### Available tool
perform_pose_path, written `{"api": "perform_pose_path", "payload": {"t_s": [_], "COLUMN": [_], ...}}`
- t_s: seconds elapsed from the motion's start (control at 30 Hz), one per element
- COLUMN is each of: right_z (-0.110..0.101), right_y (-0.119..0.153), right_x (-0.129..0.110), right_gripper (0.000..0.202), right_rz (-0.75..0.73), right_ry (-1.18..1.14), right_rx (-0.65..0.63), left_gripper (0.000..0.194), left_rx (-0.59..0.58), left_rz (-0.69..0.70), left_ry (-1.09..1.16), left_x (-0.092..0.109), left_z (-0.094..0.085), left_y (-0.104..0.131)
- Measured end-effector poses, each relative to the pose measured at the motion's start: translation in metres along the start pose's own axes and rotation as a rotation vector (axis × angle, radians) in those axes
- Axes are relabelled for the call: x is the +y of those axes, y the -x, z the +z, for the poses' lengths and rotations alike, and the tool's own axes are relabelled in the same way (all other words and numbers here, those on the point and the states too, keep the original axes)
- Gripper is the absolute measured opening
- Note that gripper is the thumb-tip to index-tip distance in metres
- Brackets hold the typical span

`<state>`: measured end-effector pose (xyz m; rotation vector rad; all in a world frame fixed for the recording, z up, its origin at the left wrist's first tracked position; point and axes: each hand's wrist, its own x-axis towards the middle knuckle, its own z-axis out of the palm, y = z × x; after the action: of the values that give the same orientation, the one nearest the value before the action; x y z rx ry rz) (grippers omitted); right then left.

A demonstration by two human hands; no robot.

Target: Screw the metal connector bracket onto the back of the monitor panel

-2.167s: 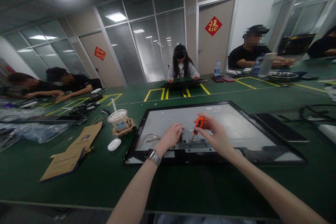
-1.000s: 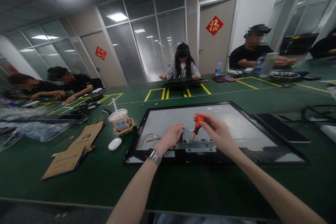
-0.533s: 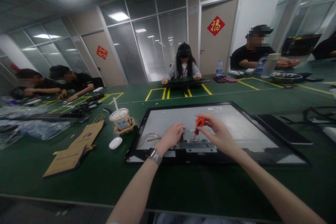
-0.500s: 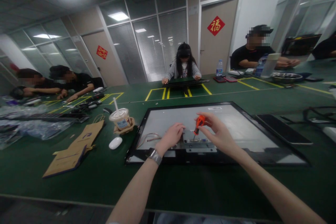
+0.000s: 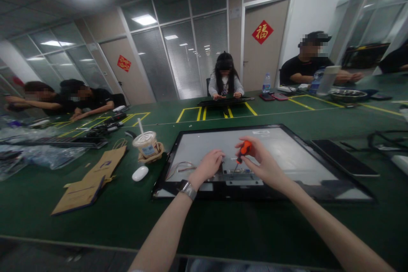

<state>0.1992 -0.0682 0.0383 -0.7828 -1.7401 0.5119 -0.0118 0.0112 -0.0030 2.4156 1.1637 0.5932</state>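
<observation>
In the head view a large flat display panel (image 5: 283, 165) with a black frame lies back-side up on the green table in front of me. My right hand (image 5: 261, 159) grips a screwdriver (image 5: 245, 148) with an orange and black handle. Its shaft slants down to the left, its tip at a small board on a metal bracket (image 5: 244, 182) near the panel's front edge. Just left of the bracket, my left hand (image 5: 210, 163) rests on the panel, fingers stretched forward, fingertips partly hidden. Thin wires (image 5: 183, 165) lie on the panel beside it.
Left of the panel stand a drink cup (image 5: 145, 144) in a carton holder, a white mouse (image 5: 140, 173) and a flattened paper bag (image 5: 95, 178). A black phone-like slab (image 5: 342, 157) lies to the right. Across the table a person (image 5: 225, 78) works on another panel.
The screwdriver leans more, and its tip has shifted slightly left along the bracket. My left hand stays put. The person opposite has brought both hands inward; a person at far left has raised an arm.
</observation>
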Motion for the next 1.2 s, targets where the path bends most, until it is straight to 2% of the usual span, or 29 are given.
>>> {"api": "perform_pose_path", "payload": {"t_s": [0.23, 0.47, 0.7, 0.9, 1.2], "right_z": [-0.0041, -0.0038, -0.008, -0.0091, -0.0083], "right_y": [-0.0026, -0.0004, -0.0021, -0.0024, -0.0004], "right_x": [-0.0024, -0.0008, -0.0035, -0.0009, 0.0023], "right_gripper": [0.031, 0.038, 0.039, 0.044, 0.037], "right_rz": [0.013, 0.023, 0.065, 0.05, 0.05], "right_ry": [0.089, -0.018, 0.031, -0.034, -0.046], "right_rx": [0.01, -0.004, -0.058, -0.064, -0.072], "left_gripper": [0.039, 0.04, 0.039, 0.04, 0.04], "left_rx": [-0.009, -0.009, -0.006, -0.019, -0.013], "left_rz": [0.014, 0.003, 0.007, 0.003, -0.004], "left_ry": [0.011, 0.015, 0.015, -0.007, -0.003], "left_x": [0.001, 0.0016, 0.0021, 0.0008, 0.0004], "left_z": [-0.0016, -0.0016, -0.0019, -0.0013, -0.0014], "left_y": [0.0018, 0.0012, 0.0016, 0.0009, 0.0008]}}
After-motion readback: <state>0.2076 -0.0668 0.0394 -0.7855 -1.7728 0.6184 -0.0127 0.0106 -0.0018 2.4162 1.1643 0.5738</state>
